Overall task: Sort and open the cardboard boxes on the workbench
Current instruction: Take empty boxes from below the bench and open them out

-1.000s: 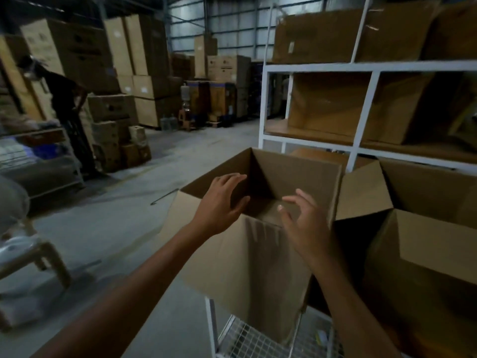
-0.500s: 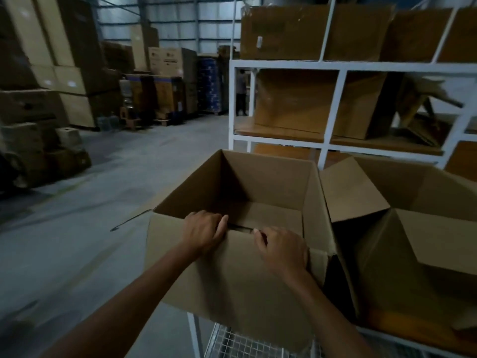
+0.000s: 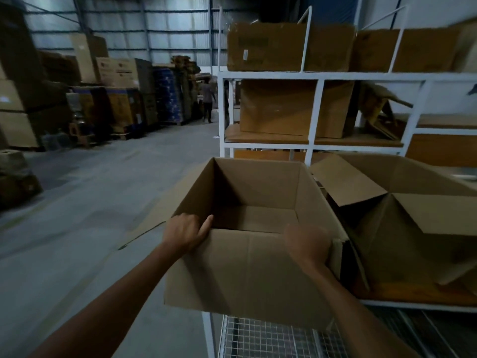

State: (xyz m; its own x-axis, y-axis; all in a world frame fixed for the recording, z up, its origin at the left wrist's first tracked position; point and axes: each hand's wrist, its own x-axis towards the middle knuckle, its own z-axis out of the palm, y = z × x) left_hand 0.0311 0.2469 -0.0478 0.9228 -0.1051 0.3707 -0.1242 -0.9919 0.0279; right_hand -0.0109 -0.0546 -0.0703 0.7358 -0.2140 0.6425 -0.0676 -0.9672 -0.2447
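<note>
An open, empty brown cardboard box [image 3: 247, 270] stands upright in front of me at the left end of the white workbench [image 3: 413, 303]. My left hand [image 3: 187, 232] grips the near-left corner of its top rim, thumb lying along the edge. My right hand [image 3: 308, 244], blurred, is closed over the near-right corner of the same rim. Touching its right side sits a second open cardboard box [image 3: 423, 218] with its flaps folded inward.
A white rack [image 3: 316, 109] behind holds several closed cardboard boxes on wooden shelves. A wire mesh shelf [image 3: 271, 339] lies under the bench. Bare concrete floor [image 3: 90, 202] stretches left, with stacked cartons along the far wall and a person standing far back.
My hands slid apart from the middle of the near rim to its two corners. The box swung round and now sits squarer and upright; my view turned right.
</note>
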